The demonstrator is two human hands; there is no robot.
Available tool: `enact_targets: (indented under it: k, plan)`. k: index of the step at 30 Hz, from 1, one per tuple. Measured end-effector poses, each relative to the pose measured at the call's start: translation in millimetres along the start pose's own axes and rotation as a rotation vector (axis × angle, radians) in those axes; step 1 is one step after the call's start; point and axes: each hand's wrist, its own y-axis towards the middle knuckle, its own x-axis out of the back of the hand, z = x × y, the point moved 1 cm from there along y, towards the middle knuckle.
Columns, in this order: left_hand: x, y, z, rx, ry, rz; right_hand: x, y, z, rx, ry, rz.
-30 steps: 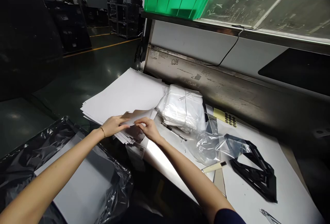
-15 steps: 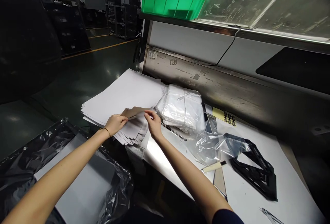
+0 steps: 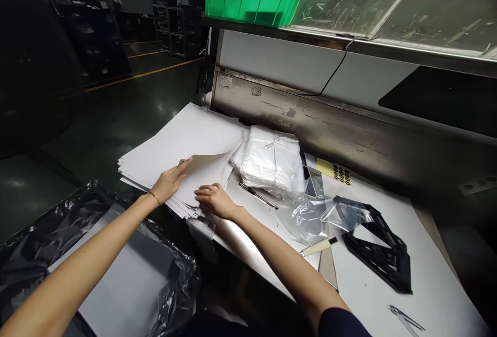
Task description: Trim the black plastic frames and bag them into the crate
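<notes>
Open left hand point(image 3: 169, 184) resting fingertips on edge of tan paper sheet point(image 3: 204, 163), sheet lying atop white rectangular paper stack point(image 3: 171, 150); flat, open right hand point(image 3: 215, 201) lying on stack, nearer clear-bagged white bundle point(image 3: 269, 163).

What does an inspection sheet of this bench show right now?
Surface: steel workbench, white sheet covering its right part.
Job's things: stack of white paper, tan sheet on top.
Clutter: tied bundle of clear plastic bags, black pen, loose clear bag, black plastic frame, tweezers.
Grippers: nothing seen; bare left hand at tan sheet, right hand on paper.
Cables: thin black cable on rear panel.
Surroundings: green plastic crate on shelf, black plastic sheeting lower left.
</notes>
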Motion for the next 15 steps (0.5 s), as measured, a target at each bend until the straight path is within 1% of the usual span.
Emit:
enact_targets:
  k: [2, 4, 6, 8, 12, 15]
  plan:
    - [-0.8, 0, -2, -0.045, -0.022, 0.046, 0, 5, -1, -0.011, -0.024, -0.004]
    - [-2.5, -1, -3, -0.076, -0.034, 0.111, 2, 10, -1, -0.059, -0.045, -0.046]
    - [-4.3, -1, -4, -0.091, -0.037, 0.172, 5, 15, -2, -0.102, -0.053, -0.094]
    - [-5.2, -1, -5, -0.092, -0.036, 0.217, 9, 18, -2, -0.109, -0.046, -0.123]
    - [-4.8, 2, -5, -0.102, -0.043, 0.290, 15, 21, 1, -0.082, -0.031, -0.159]
    - [-3.7, 5, -7, -0.111, -0.039, 0.303, 17, 21, 1, -0.105, -0.041, -0.217]
